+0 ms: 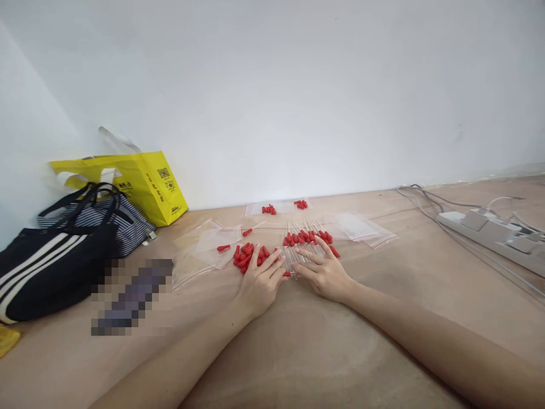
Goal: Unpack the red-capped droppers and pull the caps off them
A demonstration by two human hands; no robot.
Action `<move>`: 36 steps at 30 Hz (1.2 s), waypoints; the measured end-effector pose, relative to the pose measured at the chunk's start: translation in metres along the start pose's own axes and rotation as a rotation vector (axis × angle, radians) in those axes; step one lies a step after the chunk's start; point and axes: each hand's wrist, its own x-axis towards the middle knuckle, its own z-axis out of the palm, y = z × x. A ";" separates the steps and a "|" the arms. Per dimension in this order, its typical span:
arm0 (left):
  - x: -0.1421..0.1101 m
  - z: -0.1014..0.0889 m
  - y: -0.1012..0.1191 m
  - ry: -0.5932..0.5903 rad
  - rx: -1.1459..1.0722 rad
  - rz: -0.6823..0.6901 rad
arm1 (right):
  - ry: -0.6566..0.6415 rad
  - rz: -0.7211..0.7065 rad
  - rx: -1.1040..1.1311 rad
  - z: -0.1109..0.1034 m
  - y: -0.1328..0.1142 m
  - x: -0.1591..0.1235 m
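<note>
A pile of clear droppers with red rubber bulbs [242, 258] lies on the table, their thin tubes crossing between my hands. My left hand [261, 281] rests over the left bulbs with its fingers stretched out. Over the tubes on the right lies my right hand [326, 272], fingers spread and touching them. A row of red bulbs [304, 237] shows just beyond my right fingertips. Two single droppers [247, 232] lie apart to the left. Some tubes are hidden under my hands.
Clear zip bags [361, 227] lie right and left of the pile, and another bag with red-bulbed droppers [268, 210] is near the wall. A black bag [63, 261] and a yellow bag [157, 187] stand left. A power strip [502, 238] with cables is on the right.
</note>
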 end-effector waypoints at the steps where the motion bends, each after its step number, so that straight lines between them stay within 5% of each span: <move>1: 0.000 0.000 0.000 0.005 0.001 0.009 | 0.003 -0.006 0.002 0.000 0.000 -0.001; 14: -0.004 -0.004 -0.005 -0.013 -0.018 0.010 | -0.035 -0.004 0.020 -0.002 0.001 -0.004; 19: -0.013 -0.015 -0.013 0.012 -0.007 -0.093 | 0.005 0.153 -0.034 -0.005 0.007 -0.012; 23: -0.017 -0.013 -0.016 0.073 -0.063 -0.169 | -0.094 0.281 -0.069 -0.003 0.012 -0.016; 29: -0.013 -0.009 -0.028 0.147 -0.128 -0.377 | -0.141 0.442 -0.013 0.009 0.021 -0.018; 36: -0.026 -0.027 -0.076 0.018 -0.109 -0.757 | -0.168 0.479 -0.021 0.020 0.021 -0.013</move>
